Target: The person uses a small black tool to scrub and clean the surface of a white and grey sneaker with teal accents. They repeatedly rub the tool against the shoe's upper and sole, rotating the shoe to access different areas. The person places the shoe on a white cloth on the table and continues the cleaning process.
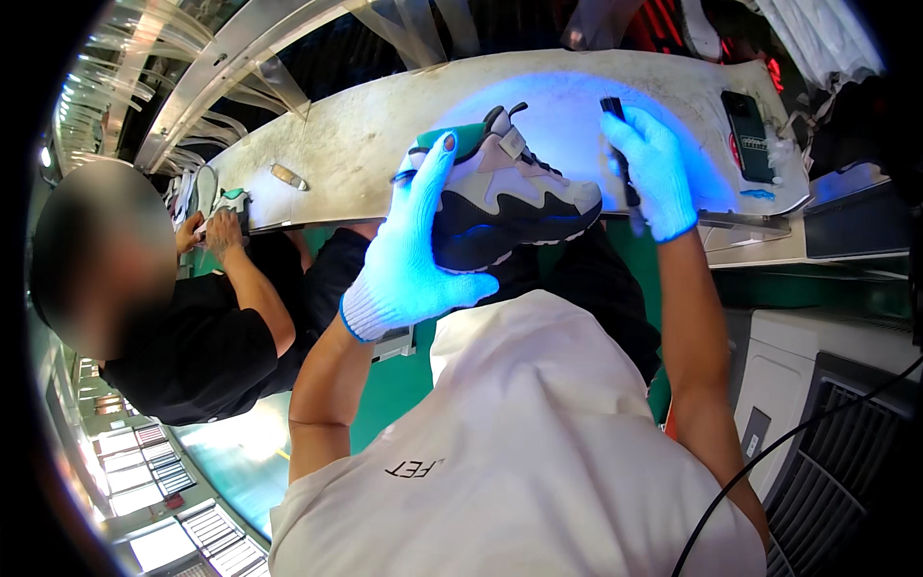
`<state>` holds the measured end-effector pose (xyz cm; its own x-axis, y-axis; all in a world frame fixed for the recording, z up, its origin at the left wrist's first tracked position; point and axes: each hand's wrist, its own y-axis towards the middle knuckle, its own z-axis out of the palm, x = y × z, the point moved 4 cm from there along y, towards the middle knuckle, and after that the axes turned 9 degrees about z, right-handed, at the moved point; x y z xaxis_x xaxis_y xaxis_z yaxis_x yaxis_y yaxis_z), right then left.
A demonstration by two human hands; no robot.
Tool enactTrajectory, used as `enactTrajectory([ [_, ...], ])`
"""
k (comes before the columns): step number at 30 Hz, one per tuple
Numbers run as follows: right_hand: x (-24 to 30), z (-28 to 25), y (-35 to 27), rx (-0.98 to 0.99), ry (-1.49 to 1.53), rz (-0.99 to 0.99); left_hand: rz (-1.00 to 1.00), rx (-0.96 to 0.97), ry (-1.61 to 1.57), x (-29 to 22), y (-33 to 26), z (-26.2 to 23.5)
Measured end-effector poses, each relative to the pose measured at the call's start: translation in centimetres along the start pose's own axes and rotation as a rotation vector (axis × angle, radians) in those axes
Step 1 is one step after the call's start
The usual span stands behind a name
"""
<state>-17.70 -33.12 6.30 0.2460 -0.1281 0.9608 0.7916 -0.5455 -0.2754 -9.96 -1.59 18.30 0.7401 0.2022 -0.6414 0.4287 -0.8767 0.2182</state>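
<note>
My left hand (409, 255), in a white knit glove tinted blue by the light, grips a sneaker (514, 192) around its heel and collar. The shoe is pale grey with a teal lining and a wavy black sole, its toe pointing right. It is held up over the table's near edge, tilted. My right hand (654, 168), gloved likewise, is closed around a slim black brush (616, 135) held upright, to the right of the toe and apart from it. Part of the brush is hidden by the fingers.
A long stained white table (356, 115) curves across, with a blue-violet light patch under my hands. A dark phone (747, 137) lies at its right end beside a small blue scrap (758, 194). At left, a co-worker's hands (226, 234) handle another shoe, near a small tan object (287, 177).
</note>
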Motion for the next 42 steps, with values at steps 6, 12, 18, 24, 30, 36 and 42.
enactTrajectory([
  [6,8.6,8.3,-4.1,0.253,1.084,-0.209,-0.001,0.064,0.035,-0.2,2.1,-0.6],
  [12,9.4,11.8,-2.8,0.328,1.16,-0.166,-0.074,0.042,-0.021,-0.7,3.3,-0.3],
  [18,5.6,9.4,0.0,0.355,1.101,-0.127,-0.078,0.009,0.019,0.5,4.4,-0.7],
  [24,4.3,9.0,0.4,0.691,1.31,-0.221,-0.008,-0.013,0.034,1.0,3.7,-0.2],
  [30,4.5,9.3,-0.5,0.327,1.166,-0.15,-0.034,-0.077,-0.076,1.0,3.6,-0.1],
  [36,4.6,9.8,-1.9,0.238,1.157,-0.149,-0.281,-0.21,-0.411,1.3,2.6,0.7],
  [42,4.4,10.2,-1.8,0.26,1.156,-0.156,-0.416,-0.328,-0.566,2.1,2.5,0.8],
])
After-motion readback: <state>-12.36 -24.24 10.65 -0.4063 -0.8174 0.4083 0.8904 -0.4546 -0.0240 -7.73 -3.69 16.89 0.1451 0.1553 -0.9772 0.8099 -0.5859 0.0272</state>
